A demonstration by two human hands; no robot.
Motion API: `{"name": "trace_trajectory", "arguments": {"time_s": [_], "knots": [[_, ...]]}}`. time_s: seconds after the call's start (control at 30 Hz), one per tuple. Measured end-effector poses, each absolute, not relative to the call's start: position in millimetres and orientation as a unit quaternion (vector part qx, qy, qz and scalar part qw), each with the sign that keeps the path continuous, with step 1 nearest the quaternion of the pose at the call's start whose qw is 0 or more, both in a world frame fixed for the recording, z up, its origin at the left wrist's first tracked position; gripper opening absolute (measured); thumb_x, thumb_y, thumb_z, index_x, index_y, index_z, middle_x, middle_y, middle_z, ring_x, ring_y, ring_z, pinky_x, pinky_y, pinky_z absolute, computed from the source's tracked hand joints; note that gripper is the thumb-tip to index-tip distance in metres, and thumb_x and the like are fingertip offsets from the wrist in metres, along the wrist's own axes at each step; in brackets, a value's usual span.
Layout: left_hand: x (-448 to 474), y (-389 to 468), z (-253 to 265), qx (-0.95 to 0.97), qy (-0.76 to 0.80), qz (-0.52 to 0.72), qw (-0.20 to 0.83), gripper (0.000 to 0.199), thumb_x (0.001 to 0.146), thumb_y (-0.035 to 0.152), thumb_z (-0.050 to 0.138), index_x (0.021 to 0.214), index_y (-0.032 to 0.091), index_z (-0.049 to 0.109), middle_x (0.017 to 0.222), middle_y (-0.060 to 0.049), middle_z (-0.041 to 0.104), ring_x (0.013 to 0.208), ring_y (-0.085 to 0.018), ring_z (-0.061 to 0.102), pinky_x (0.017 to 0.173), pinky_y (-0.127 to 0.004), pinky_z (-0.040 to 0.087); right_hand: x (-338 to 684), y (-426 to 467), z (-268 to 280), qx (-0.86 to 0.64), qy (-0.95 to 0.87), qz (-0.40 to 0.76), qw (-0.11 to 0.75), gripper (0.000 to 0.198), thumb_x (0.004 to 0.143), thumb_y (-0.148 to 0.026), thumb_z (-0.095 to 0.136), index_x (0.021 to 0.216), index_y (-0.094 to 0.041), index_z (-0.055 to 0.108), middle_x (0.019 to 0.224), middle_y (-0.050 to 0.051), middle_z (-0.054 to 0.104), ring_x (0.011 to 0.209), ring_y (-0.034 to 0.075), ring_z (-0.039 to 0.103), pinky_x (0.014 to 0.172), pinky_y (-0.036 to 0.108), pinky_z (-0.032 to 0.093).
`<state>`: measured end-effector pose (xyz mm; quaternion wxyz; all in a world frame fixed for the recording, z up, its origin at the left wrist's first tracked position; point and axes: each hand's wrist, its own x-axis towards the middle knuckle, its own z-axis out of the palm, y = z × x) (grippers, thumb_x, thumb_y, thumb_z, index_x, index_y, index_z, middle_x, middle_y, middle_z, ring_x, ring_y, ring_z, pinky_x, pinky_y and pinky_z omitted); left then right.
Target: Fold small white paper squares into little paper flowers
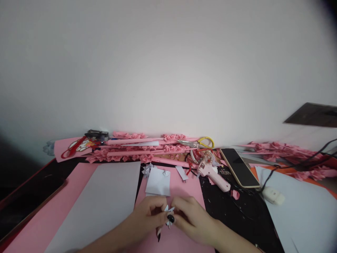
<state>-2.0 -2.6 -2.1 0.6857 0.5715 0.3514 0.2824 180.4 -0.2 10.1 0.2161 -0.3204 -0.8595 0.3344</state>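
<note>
Behind the dark bench (237, 211) rises a plain pale wall (168, 70). Low in the middle of the view, above a pink sheet (184, 189), is a folded paper piece (169, 209): small, white with a faint bluish cast, its pointed flaps flaring out at top and bottom; the fingers cover its middle. Left hand (150, 212) and right hand (191, 219) meet around it, each grip pinched closed on the paper between thumb and fingers, with hardly any gap. A black nail shows against its front. Just beyond the hands lie white paper squares (158, 182), with spiky folded pieces (147, 170) at their far left corner.
</note>
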Motion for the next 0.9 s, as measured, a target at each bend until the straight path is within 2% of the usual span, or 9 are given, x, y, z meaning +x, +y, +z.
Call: {"name": "trace_trajectory", "arguments": {"time_s": [0.1,0.2,0.43,0.7,0.9], "knots": [[-0.1,-4.1,-1.6,0.590,0.382,0.270,0.658,0.027,0.077,0.030,0.054,0.058,0.018,0.040,0.049,0.006,0.040,0.044,-0.007,0.039,0.044,-0.018,0.033,179.7,-0.2,11.3,-0.317,-0.865,0.325,0.214,0.008,0.086,-0.022,0.043,0.080,-0.018,0.047,0.064,-0.002,0.047,0.054,0.010,0.039,0.052,0.020,0.030],[1.6,-6.3,-0.7,0.630,0.413,0.262,0.604,0.024,0.076,0.020,0.050,0.056,0.018,0.038,0.050,0.007,0.038,0.046,-0.007,0.038,0.044,-0.017,0.030,180.1,-0.7,11.8,-0.313,-0.879,0.299,0.200,0.015,0.085,-0.023,0.043,0.072,-0.018,0.046,0.062,-0.003,0.045,0.053,0.010,0.038,0.051,0.021,0.029],[2.5,-10.0,1.7,0.664,0.430,0.239,0.563,0.012,0.069,0.010,0.048,0.059,0.016,0.047,0.052,0.006,0.044,0.050,-0.008,0.043,0.046,-0.016,0.032,181.6,0.9,11.8,-0.288,-0.894,0.295,0.174,0.028,0.091,-0.021,0.032,0.069,-0.017,0.049,0.057,-0.001,0.045,0.051,0.010,0.041,0.051,0.021,0.033],[1.8,-6.8,-5.2,0.605,0.392,0.239,0.651,0.009,0.072,0.014,0.049,0.064,0.017,0.047,0.053,0.006,0.046,0.047,-0.008,0.049,0.048,-0.019,0.041,182.7,3.5,11.6,-0.290,-0.885,0.321,0.171,0.028,0.092,-0.020,0.031,0.071,-0.017,0.049,0.061,-0.001,0.049,0.054,0.010,0.044,0.055,0.020,0.036],[0.4,-3.1,-2.5,0.569,0.367,0.245,0.694,0.011,0.075,0.020,0.052,0.068,0.018,0.044,0.052,0.007,0.047,0.046,-0.008,0.047,0.048,-0.020,0.043,181.1,5.4,15.7,-0.302,-0.870,0.339,0.193,0.024,0.090,-0.015,0.032,0.072,-0.017,0.048,0.062,-0.002,0.048,0.054,0.009,0.040,0.055,0.019,0.035]]}}
